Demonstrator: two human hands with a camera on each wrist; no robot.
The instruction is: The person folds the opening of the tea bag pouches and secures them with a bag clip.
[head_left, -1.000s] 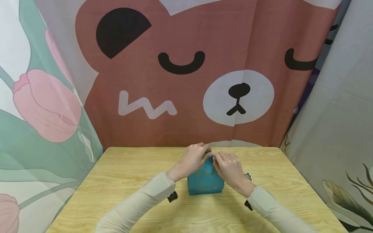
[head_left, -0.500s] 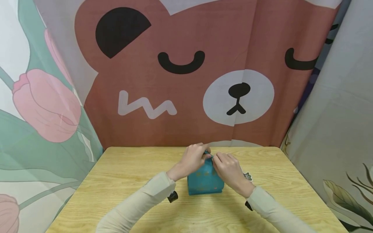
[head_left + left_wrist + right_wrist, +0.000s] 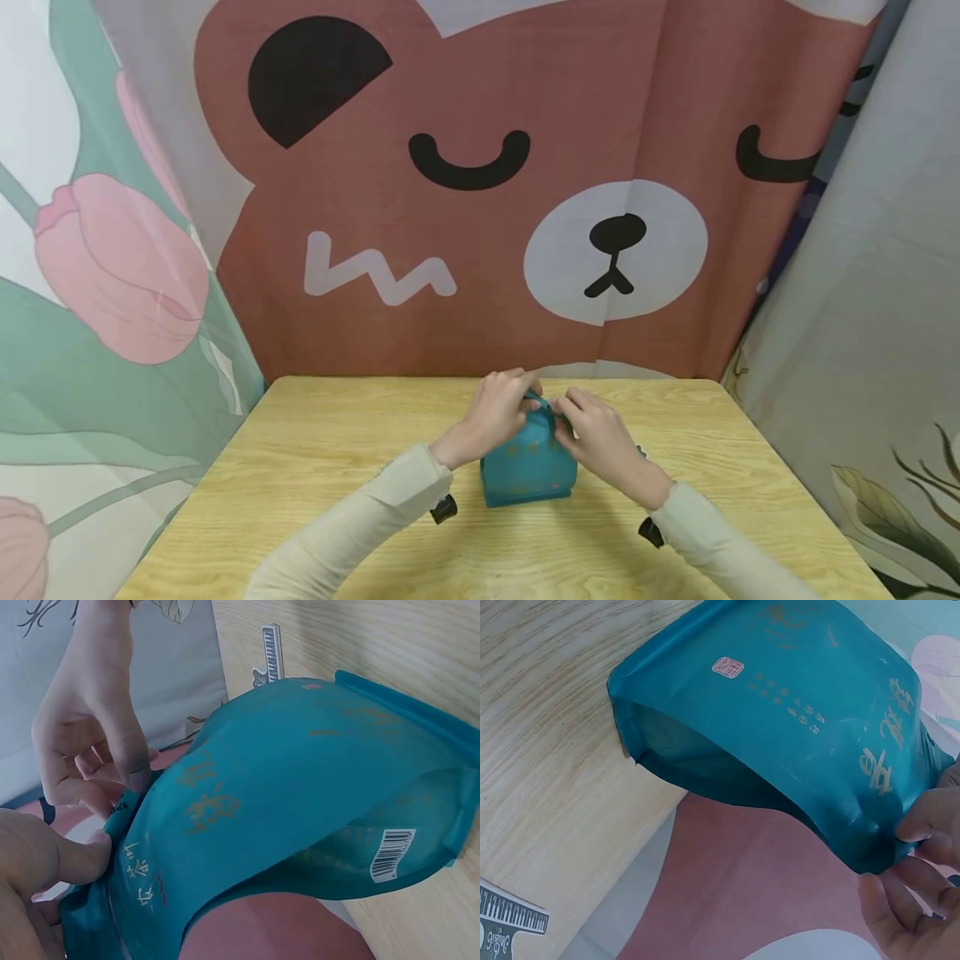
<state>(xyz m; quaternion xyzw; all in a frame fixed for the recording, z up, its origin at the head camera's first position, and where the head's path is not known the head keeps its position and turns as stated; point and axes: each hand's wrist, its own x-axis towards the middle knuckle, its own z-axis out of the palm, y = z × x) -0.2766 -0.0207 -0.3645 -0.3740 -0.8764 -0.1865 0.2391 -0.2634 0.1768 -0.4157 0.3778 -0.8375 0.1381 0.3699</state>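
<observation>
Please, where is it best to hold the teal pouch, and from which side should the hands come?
Probably the flat top strip of the pouch, taken from above, one hand at each end. The pouch stands upright on the table, its body bulges and looks slick, while the top narrows to a thin edge that fingers can pinch. The left hand and right hand pinch it there.

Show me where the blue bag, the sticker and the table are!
blue bag (image 3: 525, 471), head view, its front face.
sticker (image 3: 506, 924), right wrist view, its striped edge.
table (image 3: 337, 442), head view, bare wood on the left.
</observation>
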